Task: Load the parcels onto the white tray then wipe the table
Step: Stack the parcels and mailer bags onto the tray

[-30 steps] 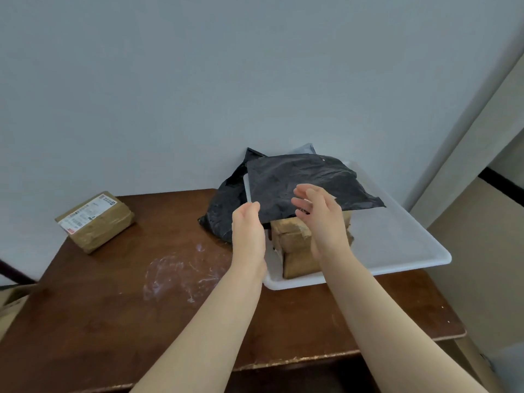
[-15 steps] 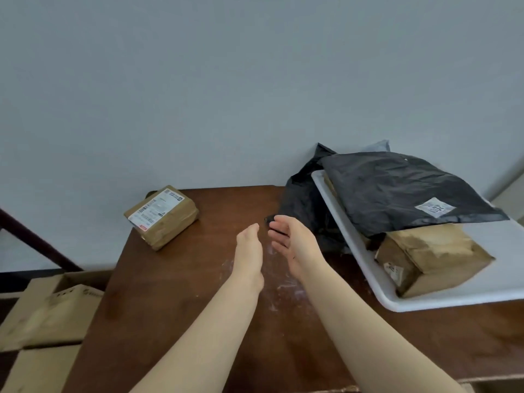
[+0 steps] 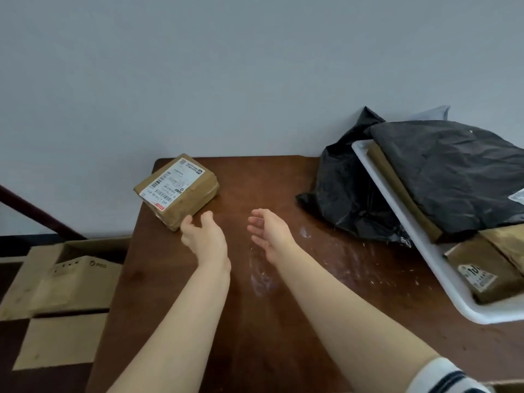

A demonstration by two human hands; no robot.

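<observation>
A brown taped parcel [image 3: 178, 190] with a white shipping label lies at the far left corner of the brown wooden table [image 3: 283, 321]. My left hand [image 3: 203, 235] is open, its fingertips right at the parcel's near edge. My right hand [image 3: 268, 231] is open too, held over the table a little to the right and holding nothing. The white tray [image 3: 442, 268] sits at the right edge, carrying a black poly mailer [image 3: 453, 171] on top of brown paper parcels [image 3: 487, 273]. Another black bag [image 3: 348, 191] lies on the table beside the tray's left rim.
White powdery smears [image 3: 263, 276] mark the table's middle. Flattened and open cardboard boxes [image 3: 62, 285] lie on the floor to the left. A plain grey wall stands right behind the table.
Both hands left the tray's black mailer and moved left across the table toward the labelled brown parcel. The view swung left, so the tray now sits at the right edge.
</observation>
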